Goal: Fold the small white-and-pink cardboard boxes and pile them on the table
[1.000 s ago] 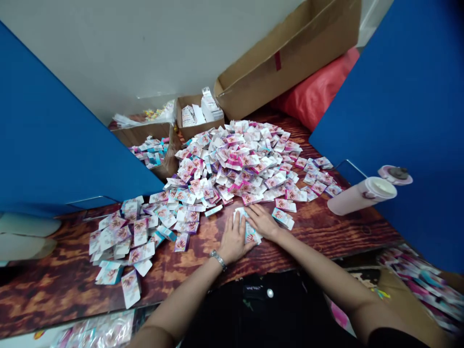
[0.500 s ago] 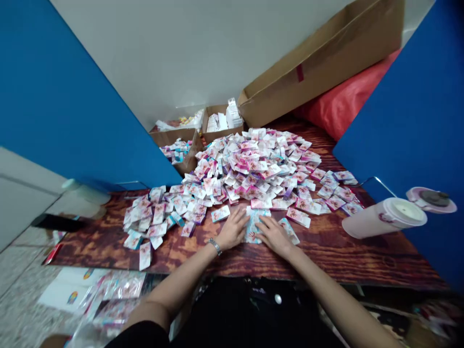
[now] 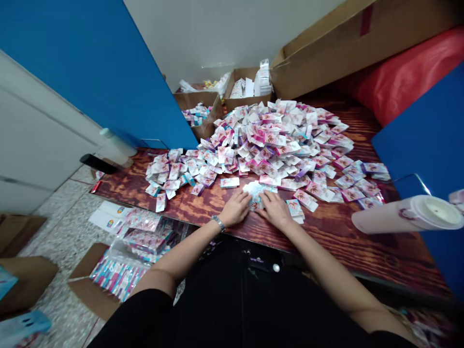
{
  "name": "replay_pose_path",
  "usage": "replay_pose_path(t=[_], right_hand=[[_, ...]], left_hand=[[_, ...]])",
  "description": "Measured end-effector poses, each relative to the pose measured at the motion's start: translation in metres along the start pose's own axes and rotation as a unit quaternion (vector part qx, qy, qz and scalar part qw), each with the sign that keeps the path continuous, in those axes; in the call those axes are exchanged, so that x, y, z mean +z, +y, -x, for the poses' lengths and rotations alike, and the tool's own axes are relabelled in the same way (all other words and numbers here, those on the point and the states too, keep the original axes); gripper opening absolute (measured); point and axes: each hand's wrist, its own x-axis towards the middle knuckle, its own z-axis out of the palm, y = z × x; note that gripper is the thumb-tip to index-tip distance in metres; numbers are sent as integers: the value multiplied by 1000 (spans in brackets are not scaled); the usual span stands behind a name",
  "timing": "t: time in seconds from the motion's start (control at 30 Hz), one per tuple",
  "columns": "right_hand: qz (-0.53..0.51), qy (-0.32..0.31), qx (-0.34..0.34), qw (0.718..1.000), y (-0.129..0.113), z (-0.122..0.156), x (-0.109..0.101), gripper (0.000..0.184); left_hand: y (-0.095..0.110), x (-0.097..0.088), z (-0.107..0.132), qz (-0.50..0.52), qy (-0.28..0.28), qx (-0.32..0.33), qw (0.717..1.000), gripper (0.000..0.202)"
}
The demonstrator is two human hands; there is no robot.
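Observation:
My left hand (image 3: 235, 209) and my right hand (image 3: 274, 210) rest on the table near its front edge, one on each side of a group of small light-blue and white cardboard boxes (image 3: 255, 193). Bent fingers of both hands press against the group from left and right; the fingertips partly cover it. A metal bracelet is on my left wrist. Just to the right of my right hand lies a loose pair of similar boxes (image 3: 295, 209). A single box (image 3: 229, 182) lies beyond my left hand. Behind the hands rises a large heap of small pink, purple and blue boxes (image 3: 279, 140).
A pale bottle with its lid open (image 3: 402, 215) stands on the right. Cardboard cartons (image 3: 250, 100) hold more packs at the back. Blue partitions (image 3: 145, 77) flank the table. On the floor at left, an open carton (image 3: 97, 290) contains packed boxes.
The view has turned left and down, showing more floor. My hands have gone from lying flatter over the light-blue boxes to pressing at their sides, and the boxes sit closer together.

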Motion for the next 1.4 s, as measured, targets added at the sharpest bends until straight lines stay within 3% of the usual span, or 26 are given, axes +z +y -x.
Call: replay_pose_path(t=[0.13,0.23,0.37,0.53,0.63,0.8,0.9,1.0,1.1,1.2,1.3,1.4], right_hand=[[-24,71,-16,997,-4,4,1,30],[-160,61,23,985,-10,1,-5,25],[-348,26,124,929,-20,-14,-23,31],[-474,-12,102,874,-28,-39,-49,43],[-459,-5,122,880,-33,-51,-57,40],[-332,38,193,923,-47,-67,-56,24],[-300,58,221,926,-56,-76,-54,18],[-314,75,218,921,-61,-79,-56,26],[-296,162,181,924,-64,-75,-57,39],[-208,230,146,939,-69,-67,-57,26],[-192,231,132,945,-74,-60,-57,25],[-260,213,150,930,-75,-56,-58,26]], left_hand=[[8,-9,-1,-70,-36,13,997,49],[13,-20,-3,-118,-43,33,992,54],[5,-40,-10,-139,-19,51,989,50],[-26,-58,-21,-70,-6,97,993,60],[-38,-62,-26,-32,-3,106,994,60],[-46,-65,-31,2,-23,103,994,57],[-56,-66,-37,35,-22,112,993,54],[-67,-65,-44,96,-11,82,992,46],[-71,-65,-51,180,12,28,983,47],[-66,-67,-56,249,30,16,968,57],[-58,-68,-59,276,25,37,960,55],[-53,-68,-59,255,5,69,965,43]])
